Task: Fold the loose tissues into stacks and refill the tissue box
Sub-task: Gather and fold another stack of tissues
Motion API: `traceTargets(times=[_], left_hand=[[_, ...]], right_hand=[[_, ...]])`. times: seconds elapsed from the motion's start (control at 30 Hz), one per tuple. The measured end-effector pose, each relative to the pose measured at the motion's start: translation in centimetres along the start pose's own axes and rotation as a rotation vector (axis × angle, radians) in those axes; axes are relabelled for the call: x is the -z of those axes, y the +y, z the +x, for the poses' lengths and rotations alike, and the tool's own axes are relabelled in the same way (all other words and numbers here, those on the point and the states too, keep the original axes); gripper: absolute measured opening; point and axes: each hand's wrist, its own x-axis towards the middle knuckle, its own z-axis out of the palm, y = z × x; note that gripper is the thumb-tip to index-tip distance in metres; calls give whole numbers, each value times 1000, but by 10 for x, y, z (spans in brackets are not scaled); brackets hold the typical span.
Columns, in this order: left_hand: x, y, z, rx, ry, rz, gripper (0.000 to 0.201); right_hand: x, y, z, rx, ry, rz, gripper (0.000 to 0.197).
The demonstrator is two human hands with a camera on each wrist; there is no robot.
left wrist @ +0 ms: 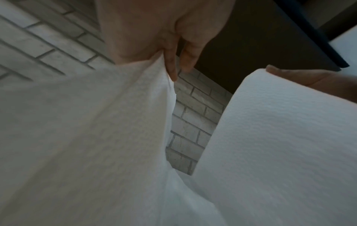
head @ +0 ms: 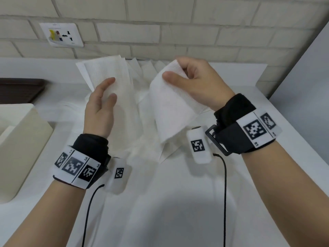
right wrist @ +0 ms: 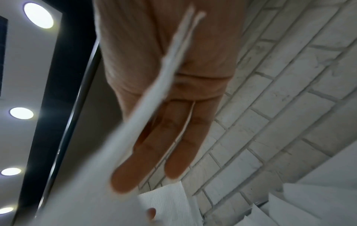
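Note:
Above the white table, my left hand (head: pixel 111 88) holds a white tissue (head: pixel 108 72) upright, thumb and fingers pinching its edge (left wrist: pixel 168 61). To its right, my right hand (head: pixel 175 68) pinches the top of a second, curved fold of tissue (head: pixel 170 107) between thumb and curled fingers; this fold hangs down towards the table. Seen edge-on, that tissue (right wrist: pixel 154 99) crosses my right palm. Both pieces (left wrist: pixel 280 130) seem to meet lower down; I cannot tell whether they are one sheet. The cream tissue box (head: pixel 21 139) stands open at the left.
Several loose tissues (head: pixel 142 145) lie crumpled on the table under my hands, and more fan out by the brick wall (head: pixel 142 66). A dark tray (head: pixel 17 90) sits at the far left. A wall socket (head: pixel 62 33) is above it. Thin black cables (head: pixel 225 184) hang from both wrists.

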Motion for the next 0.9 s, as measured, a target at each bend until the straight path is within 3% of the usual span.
traceTargets(times=[0.07,0.17,0.3,0.4,0.53,0.67,0.7,0.77,0.83,0.9], left_hand=[[2,7,2,-28,-27,-18,32],[2,18,-1,-40,-171,-7,32],[2,30,-11,19,-495,-103,34],[-3,40,-20,24,-595,-163,13],[-13,43,-27,-10,-498,-145,13],[-15,41,-25,42,-295,-289,12],[-14,40,-23,56,-253,-332,10],[-14,40,-20,71,-220,-390,18],[-16,39,-20,54,-232,-388,27],[-21,40,-22,25,-251,-349,38]], right_hand=[[3,-3,-4,18,-185,-11,11],[1,-3,-5,26,-305,-125,10],[-4,-1,-2,33,-246,-179,11],[-5,-3,1,48,-116,-172,7],[-12,-7,7,59,56,-194,11],[-19,-4,3,76,425,-275,50],[-21,-3,-1,-3,439,-216,61],[-27,4,-9,-242,308,-50,67],[-36,12,-16,-383,141,175,54],[-42,18,-19,-383,99,255,42]])
